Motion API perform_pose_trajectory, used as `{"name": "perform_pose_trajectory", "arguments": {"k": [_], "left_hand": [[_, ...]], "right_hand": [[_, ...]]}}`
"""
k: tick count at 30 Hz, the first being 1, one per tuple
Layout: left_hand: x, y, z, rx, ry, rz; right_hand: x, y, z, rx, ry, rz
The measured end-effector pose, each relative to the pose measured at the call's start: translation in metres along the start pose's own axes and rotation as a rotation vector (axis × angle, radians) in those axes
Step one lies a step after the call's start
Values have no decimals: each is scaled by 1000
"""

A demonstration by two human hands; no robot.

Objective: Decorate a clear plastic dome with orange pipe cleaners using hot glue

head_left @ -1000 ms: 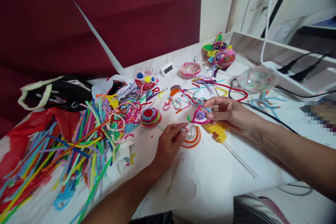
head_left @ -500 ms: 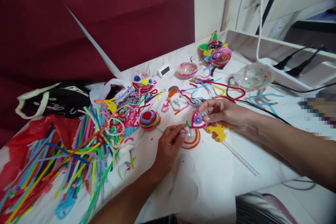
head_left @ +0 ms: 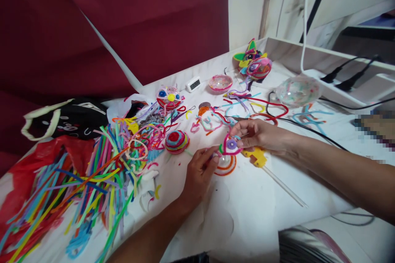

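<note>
My right hand pinches an eye-shaped pipe-cleaner piece with a pink outline and a purple coiled middle. My left hand is closed at the left tip of this piece, its thumb and forefinger on a small pink bit that is partly hidden. Just beneath the hands lies a clear dome with orange pipe-cleaner rings. A yellow glue gun with a clear glue stick rests under my right wrist. Left of my left hand sits a striped ball half wound in coloured pipe cleaners.
Loose pipe cleaners spread over the left side, beside a red plastic bag and a black pouch. Farther back stand a decorated ball, a small timer, clear bowls and a power strip with cables.
The eye-shaped piece and my right hand have shifted slightly left and down, closer to my left hand. The camera view has moved a little; both hands keep their pinch.
</note>
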State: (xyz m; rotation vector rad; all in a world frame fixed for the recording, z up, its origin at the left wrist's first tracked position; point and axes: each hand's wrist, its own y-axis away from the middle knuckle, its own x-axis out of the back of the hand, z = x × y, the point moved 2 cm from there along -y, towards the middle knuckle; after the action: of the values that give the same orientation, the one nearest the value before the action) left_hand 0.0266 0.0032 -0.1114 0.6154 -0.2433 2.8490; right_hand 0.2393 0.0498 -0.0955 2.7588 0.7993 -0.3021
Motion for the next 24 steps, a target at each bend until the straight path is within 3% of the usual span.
{"name": "perform_pose_trajectory", "arguments": {"k": [6,12,19,24], "left_hand": [[0,0,-1,-8,14,13],[1,-1,2,0,0,5],[1,0,3,19,-3,10],[1,0,2,14,11,9]], "right_hand": [[-1,-7,-1,52,295,75],[-4,-9,-6,72,548,44],[-10,-10,-28,228,1075,130],[-20,-12,-40,267,1323,65]]}}
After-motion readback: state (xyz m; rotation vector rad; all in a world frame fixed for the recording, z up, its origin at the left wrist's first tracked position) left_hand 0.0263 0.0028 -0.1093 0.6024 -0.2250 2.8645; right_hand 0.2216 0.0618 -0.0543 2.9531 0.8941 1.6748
